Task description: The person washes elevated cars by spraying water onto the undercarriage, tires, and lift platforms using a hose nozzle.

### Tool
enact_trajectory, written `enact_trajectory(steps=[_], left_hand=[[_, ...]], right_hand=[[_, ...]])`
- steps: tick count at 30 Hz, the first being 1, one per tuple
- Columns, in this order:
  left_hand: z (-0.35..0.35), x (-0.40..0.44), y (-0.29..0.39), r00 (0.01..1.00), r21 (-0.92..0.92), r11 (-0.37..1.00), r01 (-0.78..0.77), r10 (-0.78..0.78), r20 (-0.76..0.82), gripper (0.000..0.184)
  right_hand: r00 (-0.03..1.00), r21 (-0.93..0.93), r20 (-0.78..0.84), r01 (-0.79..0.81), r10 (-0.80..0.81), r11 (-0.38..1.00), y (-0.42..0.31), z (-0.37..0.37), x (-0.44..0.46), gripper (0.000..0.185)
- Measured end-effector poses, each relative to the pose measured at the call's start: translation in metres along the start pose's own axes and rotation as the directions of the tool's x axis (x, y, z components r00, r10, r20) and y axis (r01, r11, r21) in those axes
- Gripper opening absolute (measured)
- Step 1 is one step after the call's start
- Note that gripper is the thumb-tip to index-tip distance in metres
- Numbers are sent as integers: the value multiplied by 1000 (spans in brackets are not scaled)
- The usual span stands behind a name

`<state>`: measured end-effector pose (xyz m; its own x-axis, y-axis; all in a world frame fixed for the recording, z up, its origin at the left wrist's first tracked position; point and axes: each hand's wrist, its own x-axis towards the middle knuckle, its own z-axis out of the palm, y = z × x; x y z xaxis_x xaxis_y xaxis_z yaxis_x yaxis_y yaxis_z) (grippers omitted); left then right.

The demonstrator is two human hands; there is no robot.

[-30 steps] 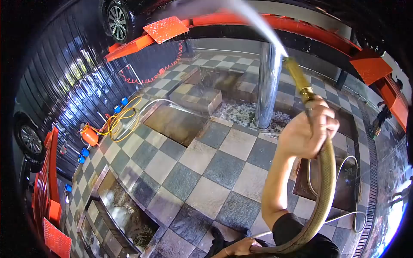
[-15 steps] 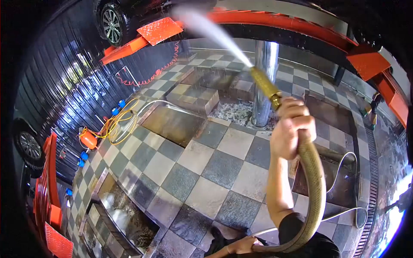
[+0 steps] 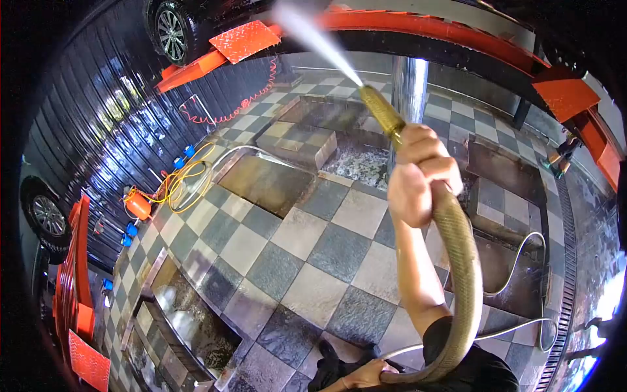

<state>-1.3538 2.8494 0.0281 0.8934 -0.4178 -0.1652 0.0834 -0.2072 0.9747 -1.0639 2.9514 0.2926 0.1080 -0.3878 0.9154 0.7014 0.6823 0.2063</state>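
Observation:
My right hand (image 3: 421,173) is raised and wrapped round a thick tan hose (image 3: 465,281), just behind its brass nozzle (image 3: 382,111). A white jet of water (image 3: 320,46) shoots from the nozzle up and to the left, towards the dark underside of a raised car whose wheel (image 3: 171,36) shows at the upper left. Low in the view, my left hand (image 3: 367,375) is closed round a lower stretch of the same hose, near my body. Between the hands the hose bends in a wide curve on the right.
An orange-red lift frame (image 3: 418,29) spans the top, with a shiny metal column (image 3: 409,91) below. Open wet pits (image 3: 268,183) break up the checkered floor (image 3: 313,268). Yellow hose coils (image 3: 186,179) lie left. A person (image 3: 563,153) stands far right.
My right hand and the nozzle have shifted left and slightly down in view, and the water jet with them. Both hands keep their grip. The person at far right shows more.

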Motion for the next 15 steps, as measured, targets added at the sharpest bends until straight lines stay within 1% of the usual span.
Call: enact_trajectory(steps=[1, 2, 3, 4, 5, 6, 7, 8, 9, 10, 11, 13, 14, 15], left_hand=[[6, 0, -10, 998, -120, 992, 31, -36, -45, 28], [6, 1, -17, 994, -239, 970, 54, -76, -84, 26], [8, 1, -9, 993, -254, 966, 51, -76, -88, 26], [10, 0, 1, 892, -41, 997, -70, 44, -449, 27], [2, 2, 16, 656, 212, 971, -107, 229, -719, 29], [-24, 2, 46, 859, 108, 991, -85, 127, -495, 32], [-59, 2, 83, 976, 18, 999, -35, 38, -214, 35], [-87, 3, 119, 969, 15, 999, -51, 54, -239, 35], [-114, 0, 153, 961, -159, 964, -213, 178, -210, 36], [-132, -3, 167, 932, -330, 874, -357, 308, -192, 37], [-138, 2, 151, 925, -329, 866, -375, 324, -200, 37], [-133, 39, 76, 875, -601, 650, -465, 440, -202, 33], [-131, 67, 19, 870, -477, 790, -385, 483, 99, 41], [-118, 83, -18, 904, -424, 832, -358, 423, 68, 40]], right_hand=[[999, 79, 26, 38, -40, 996, 10, 8, 7, 20], [992, 61, 120, 26, -33, 998, 15, 15, 18, 19], [993, 125, 14, 111, -114, 986, 43, 30, 19, 17], [990, 69, 134, 37, -46, 997, 56, 28, 27, 16], [966, 198, 55, -258, 252, 946, 65, 36, 30, 19], [998, 36, -21, -61, 62, 997, 116, 42, 34, 20], [990, -16, -86, -111, 109, 994, 136, 54, 48, 20], [975, -114, -151, -180, 162, 977, 175, 51, 57, 20], [975, -55, -142, -181, 171, 982, 189, 65, 74, 20], [993, -92, -58, -108, 103, 990, 205, 76, 90, 26], [964, 115, -78, -246, 256, 962, 206, 93, 99, 24], [990, 272, 74, -134, 118, 953, 250, 107, 105, 24], [991, 150, 114, -93, 76, 984, 252, 126, 97, 25], [906, 647, 153, -394, 395, 652, 256, 149, 85, 23]])
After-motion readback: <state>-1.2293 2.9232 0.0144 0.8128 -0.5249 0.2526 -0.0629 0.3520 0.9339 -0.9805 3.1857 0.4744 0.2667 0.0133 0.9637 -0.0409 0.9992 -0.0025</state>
